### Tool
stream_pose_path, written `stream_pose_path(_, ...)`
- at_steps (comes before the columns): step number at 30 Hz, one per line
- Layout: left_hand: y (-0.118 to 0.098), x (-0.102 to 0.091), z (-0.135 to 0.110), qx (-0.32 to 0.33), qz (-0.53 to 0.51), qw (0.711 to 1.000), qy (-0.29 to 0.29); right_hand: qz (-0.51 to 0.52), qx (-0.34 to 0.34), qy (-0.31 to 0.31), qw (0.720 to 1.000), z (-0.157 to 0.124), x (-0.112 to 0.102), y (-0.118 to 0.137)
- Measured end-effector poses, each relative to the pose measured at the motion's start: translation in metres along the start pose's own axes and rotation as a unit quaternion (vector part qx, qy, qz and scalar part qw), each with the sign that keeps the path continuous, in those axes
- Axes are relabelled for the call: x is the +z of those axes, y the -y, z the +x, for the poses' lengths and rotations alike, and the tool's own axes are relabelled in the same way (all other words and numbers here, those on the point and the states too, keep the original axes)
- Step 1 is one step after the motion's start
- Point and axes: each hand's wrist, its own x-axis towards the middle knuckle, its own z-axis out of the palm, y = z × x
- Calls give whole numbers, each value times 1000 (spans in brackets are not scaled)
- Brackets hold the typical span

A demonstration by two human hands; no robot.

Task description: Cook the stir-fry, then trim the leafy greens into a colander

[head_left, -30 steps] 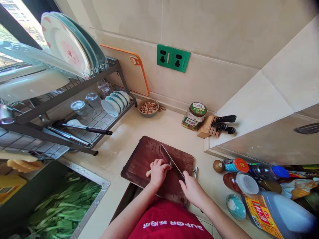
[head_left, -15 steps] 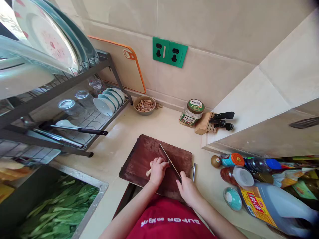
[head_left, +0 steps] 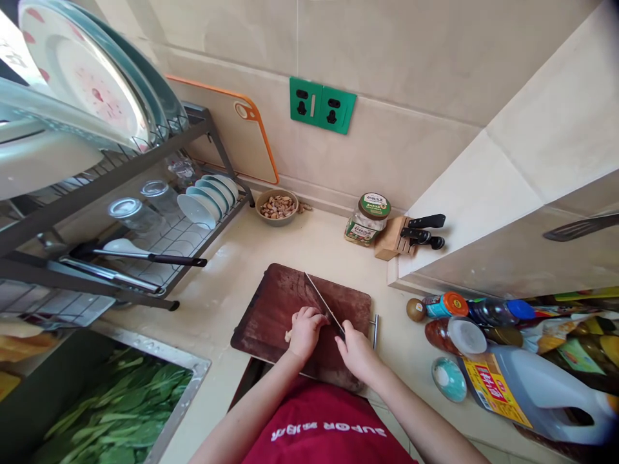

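Observation:
On the dark red-brown cutting board (head_left: 275, 296), my left hand (head_left: 305, 332) is closed over a pale, knobby piece of ginger (head_left: 288, 336), most of it hidden under the fingers. My right hand (head_left: 356, 351) grips the handle of a kitchen knife (head_left: 323, 300). Its blade slants up and to the left across the board, just right of my left fingertips. Whether the edge touches the ginger, I cannot tell.
A dish rack (head_left: 193, 258) and a sink (head_left: 193, 380) holding green leaves (head_left: 120, 406) lie to the left. Behind the board are a bowl (head_left: 276, 220) of brownish pieces, a jar (head_left: 367, 220) and a knife block (head_left: 391, 240). Bottles, including a large jug (head_left: 536, 386), crowd the right.
The knife and my right hand have shifted slightly left and up. My left hand stays on the ginger, less of which shows. The whole view has turned a little.

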Motion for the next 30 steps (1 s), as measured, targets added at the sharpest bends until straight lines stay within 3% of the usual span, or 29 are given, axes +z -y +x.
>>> stream_pose_path(22, 5, -2, 0, 5, 4, 999, 44, 12, 18, -3, 1000, 0, 2, 7)
stream_pose_path(30, 10, -2, 1, 36, 1, 999, 18, 15, 16, -1, 1000, 0, 1, 13)
